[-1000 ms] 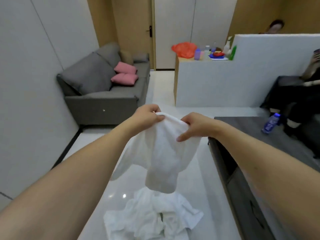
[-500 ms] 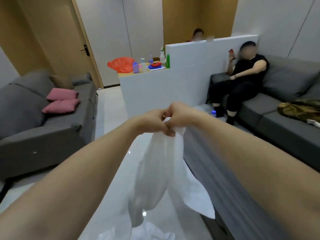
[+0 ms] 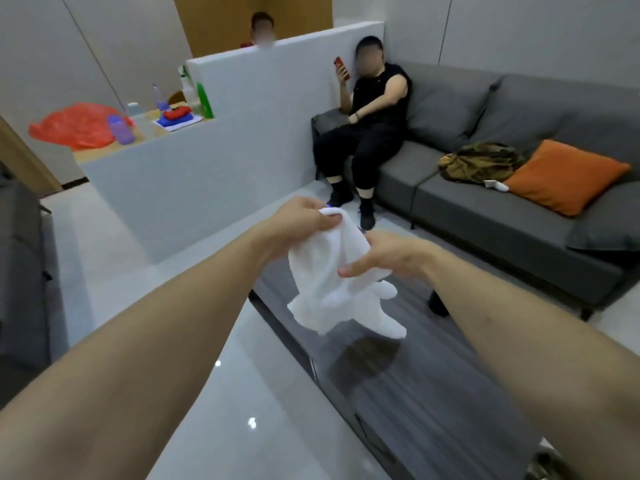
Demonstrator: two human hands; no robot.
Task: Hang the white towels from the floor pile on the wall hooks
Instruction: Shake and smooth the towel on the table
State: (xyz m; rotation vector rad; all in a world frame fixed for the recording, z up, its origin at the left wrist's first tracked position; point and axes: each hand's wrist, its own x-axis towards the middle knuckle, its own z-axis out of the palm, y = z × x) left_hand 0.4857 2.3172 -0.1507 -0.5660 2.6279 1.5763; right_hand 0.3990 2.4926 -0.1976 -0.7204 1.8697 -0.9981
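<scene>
Item: white towel [image 3: 332, 282]. We hold it in the air between both our hands, out in front of us at arm's length. It hangs bunched and crumpled, its loose lower folds dangling below our hands and above the dark grey low table [image 3: 433, 375], clear of the tabletop.

Left hand [image 3: 304, 220]: fingers curled round the towel's top edge, a small roll of cloth showing at the fingertips. This is the higher grip, and it sits farther from us than the right hand.

Right hand [image 3: 384, 252]: lower than the left and to its right, it holds the towel's right side, the thumb lying across the front of the cloth. The other fingers are behind the towel, so we cannot tell how tightly they close.

Surroundings, noted from the hands outward:
- Glossy pale floor [image 3: 225, 410] below our left forearm.
- Grey sofa [image 3: 485, 209] beyond our right hand and to its right, carrying an orange cushion [image 3: 564, 176] and an olive-coloured bundle [image 3: 481, 162].
- Seated person in black [image 3: 370, 123] at the sofa's near end, straight beyond our hands, holding a red phone [image 3: 341, 68].
- White partition wall [image 3: 259, 116] beyond our left hand.
- Red plastic bag [image 3: 74, 126] on the counter further to the left, with bottles beside it.
</scene>
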